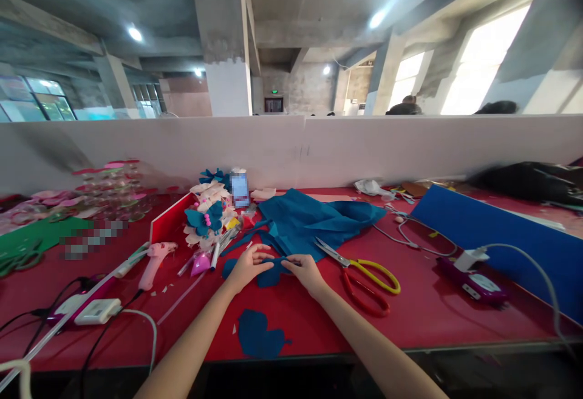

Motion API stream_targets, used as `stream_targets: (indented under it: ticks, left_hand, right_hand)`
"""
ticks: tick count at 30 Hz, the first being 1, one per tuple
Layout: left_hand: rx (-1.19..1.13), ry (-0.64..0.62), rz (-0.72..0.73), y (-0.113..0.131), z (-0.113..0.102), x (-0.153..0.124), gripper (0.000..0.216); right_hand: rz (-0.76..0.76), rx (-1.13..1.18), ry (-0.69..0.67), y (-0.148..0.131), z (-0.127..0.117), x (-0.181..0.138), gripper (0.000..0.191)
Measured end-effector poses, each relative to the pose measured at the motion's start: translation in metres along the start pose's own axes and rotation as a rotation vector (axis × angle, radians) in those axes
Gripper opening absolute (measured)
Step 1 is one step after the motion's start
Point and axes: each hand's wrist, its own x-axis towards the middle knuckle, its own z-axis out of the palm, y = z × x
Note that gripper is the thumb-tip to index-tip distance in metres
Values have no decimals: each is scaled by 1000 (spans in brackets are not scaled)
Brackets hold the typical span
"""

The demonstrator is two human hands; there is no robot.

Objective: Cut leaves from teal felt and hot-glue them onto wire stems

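Both of my hands meet over a small blue felt piece [268,277] lying on the red table [432,314]. My left hand [248,263] pinches the piece's left part, fingers curled on it. My right hand [304,270] pinches its right edge. A second cut blue felt shape [260,335] lies nearer to me, untouched. A big crumpled sheet of blue felt [310,220] lies just beyond my hands. Scissors [364,277] with a yellow and a red handle rest to the right of my right hand.
A pink glue gun [155,259], felt flowers [207,214] and a power strip [93,311] with cables lie at the left. A blue board [492,235] and a purple device [476,283] lie at the right. A white partition [291,147] runs along the back; people sit beyond it.
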Motion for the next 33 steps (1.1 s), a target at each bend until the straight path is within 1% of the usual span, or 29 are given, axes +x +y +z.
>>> stream_targets:
  ticks: [2, 3, 9, 12, 14, 18, 21, 24, 29, 33]
  left_hand:
    - [4, 22, -2, 3, -1, -5, 55]
    - [9, 39, 0, 5, -2, -8, 56]
    - [38, 144, 10, 17, -3, -19, 48]
    - [50, 178, 5, 16, 0, -22, 49]
    - [60, 199, 5, 13, 2, -23, 46]
    - [65, 181, 21, 6, 5, -25, 36]
    - [74, 136, 43, 4, 6, -25, 31]
    - [92, 121, 57, 4, 7, -26, 28]
    - [102, 167, 75, 5, 7, -26, 31]
    - [90, 200, 75, 6, 7, -26, 33]
  right_hand:
    - [-3, 29, -8, 0, -2, -1, 45]
    - [-5, 45, -12, 0, -2, -1, 45]
    - [-5, 102, -28, -1, -4, -2, 47]
    - [-7, 126, -43, -2, -3, -2, 47]
    - [-12, 135, -56, -3, -2, -3, 45]
    - [-19, 120, -85, -2, -1, -3, 43]
    - [-23, 96, -107, 0, -1, -2, 42]
    - [-26, 82, -129, 1, 0, 0, 41]
    - [-34, 93, -145, -2, 3, 1, 39]
    - [-31, 102, -149, -2, 5, 2, 43]
